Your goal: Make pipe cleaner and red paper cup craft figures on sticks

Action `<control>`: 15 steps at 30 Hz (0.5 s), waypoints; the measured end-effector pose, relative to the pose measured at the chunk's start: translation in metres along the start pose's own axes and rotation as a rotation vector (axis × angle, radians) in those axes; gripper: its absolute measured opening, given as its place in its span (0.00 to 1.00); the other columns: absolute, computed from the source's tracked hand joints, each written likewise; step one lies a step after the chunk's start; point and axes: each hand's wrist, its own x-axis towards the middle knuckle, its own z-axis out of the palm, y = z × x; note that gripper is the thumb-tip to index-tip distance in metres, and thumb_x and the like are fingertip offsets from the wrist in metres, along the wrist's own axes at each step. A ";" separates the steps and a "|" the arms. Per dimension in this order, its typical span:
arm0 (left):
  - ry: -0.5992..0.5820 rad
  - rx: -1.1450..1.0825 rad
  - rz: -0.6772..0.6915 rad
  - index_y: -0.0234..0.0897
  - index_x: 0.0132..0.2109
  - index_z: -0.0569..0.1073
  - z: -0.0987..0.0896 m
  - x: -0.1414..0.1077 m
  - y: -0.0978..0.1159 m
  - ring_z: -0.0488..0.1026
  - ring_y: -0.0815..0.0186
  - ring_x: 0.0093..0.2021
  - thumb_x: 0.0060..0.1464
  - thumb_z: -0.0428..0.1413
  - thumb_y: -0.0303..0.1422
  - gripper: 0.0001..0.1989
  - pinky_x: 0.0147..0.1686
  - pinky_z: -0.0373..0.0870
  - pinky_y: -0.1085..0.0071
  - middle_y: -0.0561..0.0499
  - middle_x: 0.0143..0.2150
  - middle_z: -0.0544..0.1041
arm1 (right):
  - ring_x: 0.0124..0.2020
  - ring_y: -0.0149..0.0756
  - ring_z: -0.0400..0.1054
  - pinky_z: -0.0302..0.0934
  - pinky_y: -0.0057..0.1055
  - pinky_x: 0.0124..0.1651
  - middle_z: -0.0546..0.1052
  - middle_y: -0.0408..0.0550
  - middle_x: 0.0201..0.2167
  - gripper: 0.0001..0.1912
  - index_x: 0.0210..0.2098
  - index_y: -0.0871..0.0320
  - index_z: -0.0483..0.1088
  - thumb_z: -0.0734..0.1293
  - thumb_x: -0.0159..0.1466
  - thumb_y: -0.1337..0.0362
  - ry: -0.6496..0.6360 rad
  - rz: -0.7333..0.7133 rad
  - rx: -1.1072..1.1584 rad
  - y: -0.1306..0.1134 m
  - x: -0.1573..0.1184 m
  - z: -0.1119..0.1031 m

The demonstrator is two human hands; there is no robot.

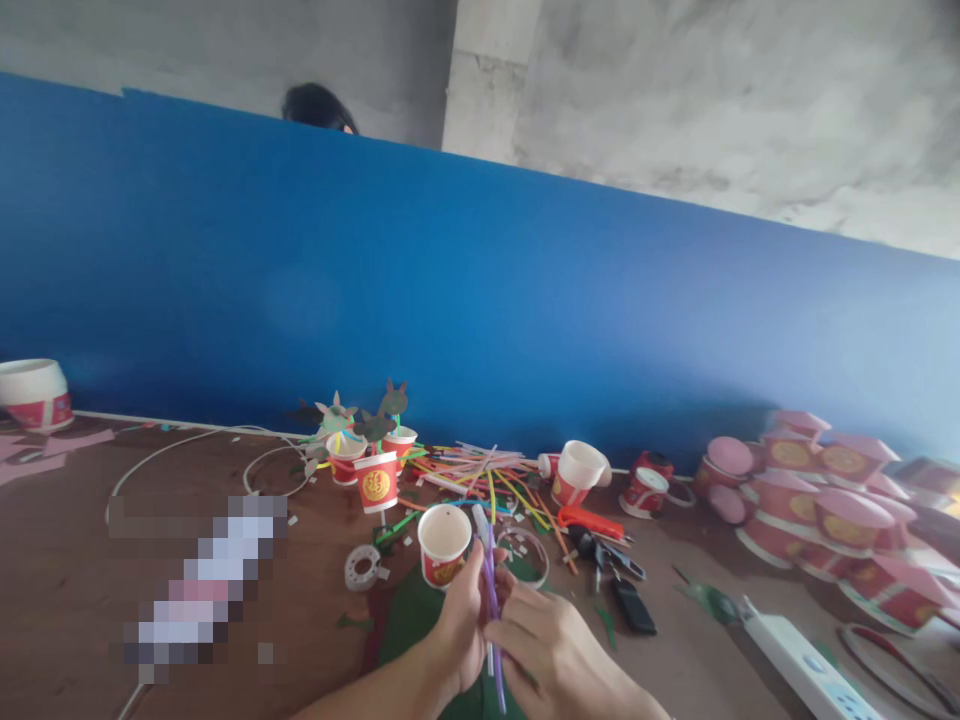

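Purple straws [490, 570] stand between my two hands, pointing away from me and slightly tilted. My left hand [459, 635] is closed around them from the left. My right hand [551, 640] pinches them lower down, fingers curled over from the right. A whitish tube-like piece [480, 520] shows at their upper end; I cannot make out exactly what it is. Just beyond my left hand is an open white-and-red paper cup [445, 535], upright. Dark green material [409, 635] lies beneath my hands.
A heap of coloured straws [480, 470] lies behind the cup. Cups with paper figures [376, 482] are at back left, stacked pink-topped cups [817, 500] at right. Nearby are a tape roll [363, 568], an orange cutter [591, 522], keys [626, 565] and a power strip [806, 665].
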 end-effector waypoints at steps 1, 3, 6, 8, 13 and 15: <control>0.037 0.018 0.022 0.33 0.40 0.68 0.001 -0.001 0.001 0.71 0.70 0.25 0.52 0.57 0.43 0.16 0.27 0.63 0.76 0.54 0.24 0.71 | 0.33 0.38 0.65 0.60 0.33 0.40 0.75 0.49 0.29 0.13 0.33 0.55 0.72 0.58 0.55 0.74 -0.005 0.019 0.064 0.001 0.000 0.000; 0.080 0.069 0.054 0.33 0.41 0.68 0.004 -0.003 0.001 0.69 0.72 0.23 0.51 0.59 0.37 0.14 0.25 0.62 0.77 0.55 0.23 0.71 | 0.33 0.37 0.66 0.60 0.31 0.39 0.75 0.47 0.30 0.15 0.35 0.54 0.73 0.59 0.53 0.73 0.006 0.106 0.245 0.010 0.003 -0.001; 0.003 0.150 0.088 0.34 0.41 0.67 0.004 -0.003 -0.001 0.65 0.73 0.18 0.49 0.59 0.39 0.16 0.20 0.59 0.76 0.57 0.22 0.69 | 0.23 0.32 0.62 0.56 0.27 0.27 0.70 0.43 0.21 0.10 0.28 0.57 0.71 0.58 0.57 0.67 0.239 0.511 0.510 0.035 0.014 0.003; -0.047 0.187 0.105 0.35 0.41 0.67 0.003 -0.002 -0.003 0.63 0.73 0.17 0.47 0.60 0.42 0.19 0.17 0.57 0.77 0.58 0.20 0.68 | 0.18 0.29 0.57 0.50 0.26 0.22 0.65 0.41 0.16 0.14 0.29 0.59 0.72 0.60 0.59 0.57 0.424 0.806 0.652 0.054 0.024 0.010; -0.114 0.226 0.138 0.36 0.39 0.65 0.002 0.001 -0.005 0.62 0.74 0.13 0.44 0.61 0.47 0.22 0.14 0.55 0.77 0.59 0.20 0.68 | 0.20 0.27 0.58 0.49 0.24 0.21 0.68 0.42 0.20 0.24 0.28 0.61 0.75 0.67 0.52 0.44 0.335 0.924 0.982 0.071 0.041 0.034; -0.136 0.232 0.141 0.36 0.38 0.65 0.001 0.001 -0.005 0.61 0.74 0.13 0.45 0.60 0.48 0.22 0.13 0.54 0.78 0.59 0.19 0.68 | 0.21 0.27 0.58 0.50 0.24 0.22 0.68 0.42 0.20 0.24 0.26 0.61 0.76 0.70 0.48 0.43 0.371 0.908 1.048 0.070 0.041 0.042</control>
